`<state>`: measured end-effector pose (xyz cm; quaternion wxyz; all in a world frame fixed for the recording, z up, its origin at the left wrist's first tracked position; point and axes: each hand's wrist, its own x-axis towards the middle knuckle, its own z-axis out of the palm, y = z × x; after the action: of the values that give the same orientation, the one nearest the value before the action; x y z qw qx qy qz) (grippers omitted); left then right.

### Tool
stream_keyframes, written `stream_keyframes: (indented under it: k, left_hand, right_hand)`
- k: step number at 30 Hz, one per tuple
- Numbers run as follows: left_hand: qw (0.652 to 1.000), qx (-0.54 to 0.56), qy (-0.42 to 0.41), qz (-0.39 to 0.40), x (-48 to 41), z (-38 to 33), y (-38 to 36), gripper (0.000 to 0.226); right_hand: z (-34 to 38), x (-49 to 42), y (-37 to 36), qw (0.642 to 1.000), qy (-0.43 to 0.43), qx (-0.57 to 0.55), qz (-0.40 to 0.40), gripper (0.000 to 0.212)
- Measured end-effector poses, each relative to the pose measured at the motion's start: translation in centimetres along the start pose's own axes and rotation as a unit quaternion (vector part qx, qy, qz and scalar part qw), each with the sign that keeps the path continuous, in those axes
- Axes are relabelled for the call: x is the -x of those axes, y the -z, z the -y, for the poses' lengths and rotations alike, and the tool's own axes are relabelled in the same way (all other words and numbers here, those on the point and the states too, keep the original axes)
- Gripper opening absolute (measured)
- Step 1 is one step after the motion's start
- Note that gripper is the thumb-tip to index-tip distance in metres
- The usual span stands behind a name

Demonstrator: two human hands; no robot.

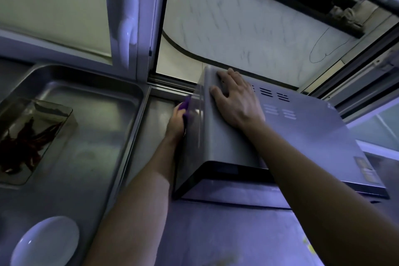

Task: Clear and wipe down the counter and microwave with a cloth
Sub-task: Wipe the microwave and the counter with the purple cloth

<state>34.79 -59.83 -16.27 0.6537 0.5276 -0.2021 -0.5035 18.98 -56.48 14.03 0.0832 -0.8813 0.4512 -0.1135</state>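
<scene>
A purple cloth [186, 106], gripped in the left hand [177, 122], presses against the left wall of the microwave [302, 136] on the steel worktop [216, 233]. The right hand [235, 101], fingers spread flat, steadies the top. Long, firm strokes would likely serve best. A tray [129, 147] with 1 glass dish [36, 136] crowds the narrow gap.

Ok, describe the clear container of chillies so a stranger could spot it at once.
Find the grey microwave, then look left to the big steel tray beside it. Towards the tray's left side lies a rectangular container. Unlike the plain white dish nearer the camera, it is see-through and holds dark red dried chillies.
</scene>
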Motion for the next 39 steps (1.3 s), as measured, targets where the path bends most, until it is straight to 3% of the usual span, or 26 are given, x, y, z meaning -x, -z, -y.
stream_keyframes:
  k: [1, 4, 7, 10, 14, 16, 19, 22, 25, 27, 31, 34, 39]
  left_hand:
    - [1.000, -0.004, 0.006, -0.024, 1.6, 1.6, 0.7, 0.054]
    - [0.997, 0.021, 0.035, -0.061, 12.0, -3.2, -1.1, 0.056]
    - [0.996, 0.076, 0.015, -0.037, 17.8, -4.9, -2.3, 0.048]
    - [0.998, 0.044, -0.034, -0.028, 13.7, -4.1, -2.1, 0.067]
    - [1.000, 0.005, 0.010, -0.026, -0.1, 1.7, 0.8, 0.077]
    - [0.999, 0.037, 0.001, -0.023, 4.1, -0.4, -0.1, 0.074]
    - [0.996, 0.083, -0.027, -0.002, 16.8, -11.5, -4.9, 0.046]
    - [0.992, 0.030, -0.123, 0.021, 17.4, -16.6, -7.3, 0.044]
    - [0.993, 0.006, -0.114, -0.001, 13.2, -15.9, -6.2, 0.070]
    - [0.997, 0.006, -0.070, 0.006, 10.4, -11.1, -3.9, 0.078]
    - [0.999, 0.052, -0.009, -0.012, 19.3, -4.8, -1.7, 0.060]
    - [0.995, 0.091, -0.010, -0.035, 27.8, -6.3, -3.0, 0.047]
    - [0.992, 0.022, -0.121, 0.000, 26.1, -15.1, -6.8, 0.055]
  right_hand:
    - [0.0, 0.0, 0.0, 1.000, 0.001, 0.000, -0.001, 0.061]
    - [-0.1, -0.1, -0.1, 1.000, 0.003, 0.001, -0.002, 0.063]
    - [-0.3, -0.1, -0.2, 1.000, 0.001, -0.002, -0.001, 0.063]
    - [-0.5, -0.4, -0.3, 1.000, 0.006, -0.001, 0.001, 0.064]
    - [-0.5, -0.4, -0.5, 1.000, 0.000, -0.008, -0.006, 0.064]
    - [-0.5, -0.3, -0.5, 1.000, 0.003, -0.004, -0.006, 0.064]
    - [-0.5, -0.3, -0.4, 1.000, 0.000, -0.015, -0.002, 0.063]
    - [-0.5, -0.3, -0.3, 1.000, -0.005, -0.025, -0.001, 0.061]
    - [-0.3, -0.2, -0.2, 0.999, -0.011, -0.036, -0.002, 0.058]
    - [-0.3, -0.1, 0.0, 1.000, -0.009, -0.029, -0.004, 0.058]
    - [-0.2, -0.1, 0.1, 0.999, -0.010, -0.032, -0.004, 0.057]
    - [0.0, 0.2, 0.0, 0.999, -0.021, -0.040, -0.009, 0.058]
    - [0.7, 1.7, 0.6, 0.995, -0.037, -0.093, -0.008, 0.049]
